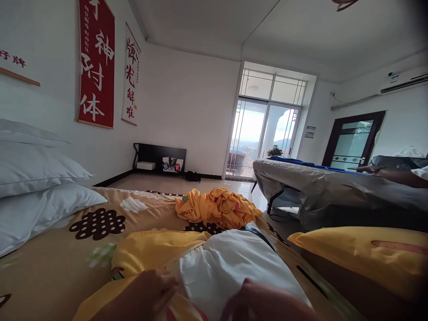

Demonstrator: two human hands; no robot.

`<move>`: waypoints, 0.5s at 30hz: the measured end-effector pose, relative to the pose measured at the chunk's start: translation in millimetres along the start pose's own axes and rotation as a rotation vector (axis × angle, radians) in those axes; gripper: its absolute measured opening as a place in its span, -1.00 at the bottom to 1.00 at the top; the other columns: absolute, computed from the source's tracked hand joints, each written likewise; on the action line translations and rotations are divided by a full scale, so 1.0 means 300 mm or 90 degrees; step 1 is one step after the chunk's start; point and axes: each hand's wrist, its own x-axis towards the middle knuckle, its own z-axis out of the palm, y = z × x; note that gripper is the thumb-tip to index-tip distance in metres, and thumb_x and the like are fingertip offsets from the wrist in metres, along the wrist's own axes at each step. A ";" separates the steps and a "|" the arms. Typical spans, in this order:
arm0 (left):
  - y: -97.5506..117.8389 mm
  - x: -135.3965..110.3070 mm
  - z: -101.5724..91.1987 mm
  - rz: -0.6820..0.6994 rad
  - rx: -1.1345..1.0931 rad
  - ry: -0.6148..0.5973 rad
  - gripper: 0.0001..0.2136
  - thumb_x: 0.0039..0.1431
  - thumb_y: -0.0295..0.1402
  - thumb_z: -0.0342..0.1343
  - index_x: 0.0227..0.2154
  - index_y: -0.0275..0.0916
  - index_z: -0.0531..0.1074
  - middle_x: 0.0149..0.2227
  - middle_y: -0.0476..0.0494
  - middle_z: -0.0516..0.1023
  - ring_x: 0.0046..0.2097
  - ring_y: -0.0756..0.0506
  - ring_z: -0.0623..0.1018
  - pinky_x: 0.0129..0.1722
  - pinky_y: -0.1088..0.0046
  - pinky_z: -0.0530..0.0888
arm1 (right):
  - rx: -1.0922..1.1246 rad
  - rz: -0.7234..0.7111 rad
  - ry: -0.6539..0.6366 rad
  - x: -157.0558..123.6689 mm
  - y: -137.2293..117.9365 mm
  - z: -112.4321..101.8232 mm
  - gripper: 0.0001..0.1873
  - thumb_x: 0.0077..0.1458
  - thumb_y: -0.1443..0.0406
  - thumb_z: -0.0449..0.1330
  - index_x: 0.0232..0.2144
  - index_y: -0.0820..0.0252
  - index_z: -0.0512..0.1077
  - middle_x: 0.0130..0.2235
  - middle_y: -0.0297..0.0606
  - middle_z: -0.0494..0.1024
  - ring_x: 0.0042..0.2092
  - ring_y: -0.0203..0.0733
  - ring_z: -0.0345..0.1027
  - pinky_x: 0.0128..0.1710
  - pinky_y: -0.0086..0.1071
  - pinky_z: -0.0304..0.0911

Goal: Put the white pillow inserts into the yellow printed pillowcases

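A white pillow point(230, 263) lies partly inside a yellow pillowcase point(150, 252) on the patterned bed sheet point(50, 267) close in front of me. My left hand point(147, 296) sits at the bottom edge, fingers curled on the pillowcase's opening beside the white pillow. My right hand point(264, 303) rests on the pillow's near right end; it is blurred and its fingers do not show. A crumpled yellow cloth point(217, 207) lies further up the bed.
Two white pillows point(36, 196) are stacked at the left by the wall. A yellow pillow point(364, 256) lies at the right. Across a gap stands a second bed point(321, 187), where another person's arm point(391, 174) rests. Glass balcony doors point(264, 138) are at the back.
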 end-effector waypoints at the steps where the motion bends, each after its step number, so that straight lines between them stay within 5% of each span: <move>1: -0.003 0.018 -0.020 -0.022 0.011 0.044 -0.72 0.23 -0.34 -0.17 -0.26 -0.13 0.48 -0.23 -0.08 0.59 -0.19 -0.12 0.55 -0.16 0.36 0.45 | -0.035 0.014 0.083 0.023 -0.009 -0.028 -0.75 0.16 0.14 0.12 -0.16 0.01 0.51 -0.24 -0.33 0.58 -0.16 -0.18 0.41 -0.08 -0.32 0.25; 4: -0.012 0.108 -0.027 -0.050 0.123 0.135 -0.70 0.09 -0.37 -0.06 -0.11 -0.23 0.39 -0.11 -0.20 0.50 -0.09 -0.19 0.49 -0.10 0.26 0.42 | -0.180 0.036 0.305 0.161 0.023 -0.028 -0.71 0.14 0.10 0.12 -0.12 -0.02 0.50 -0.09 -0.29 0.56 -0.03 -0.11 0.36 0.04 -0.24 0.16; 7: -0.038 0.198 0.048 -0.073 0.240 0.084 -0.56 -0.06 -0.43 0.02 -0.03 -0.29 0.34 -0.03 -0.31 0.43 -0.01 -0.30 0.43 -0.10 0.14 0.42 | -0.355 0.053 0.220 0.331 0.124 0.122 -0.41 -0.01 0.03 0.24 0.08 -0.02 0.34 0.00 -0.12 0.50 -0.04 0.06 0.37 -0.04 -0.07 0.22; 11: -0.106 0.259 0.146 -0.112 0.239 0.031 -0.62 -0.01 -0.52 -0.04 -0.08 -0.30 0.39 -0.08 -0.31 0.50 -0.07 -0.28 0.51 -0.15 0.18 0.46 | -0.549 0.113 0.192 0.447 0.226 0.334 -0.34 0.11 0.26 0.13 0.25 0.04 0.10 -0.07 0.08 0.51 -0.11 0.14 0.42 -0.19 -0.02 0.30; 15: -0.131 0.308 0.121 -0.164 0.204 0.074 -0.67 0.12 -0.46 -0.12 -0.07 -0.28 0.39 -0.12 -0.31 0.54 -0.09 -0.23 0.54 -0.15 0.25 0.46 | -0.417 0.153 0.180 0.470 0.202 0.348 -0.19 0.00 0.24 0.24 0.27 0.12 0.04 -0.19 0.04 0.55 -0.22 0.15 0.46 -0.30 -0.11 0.34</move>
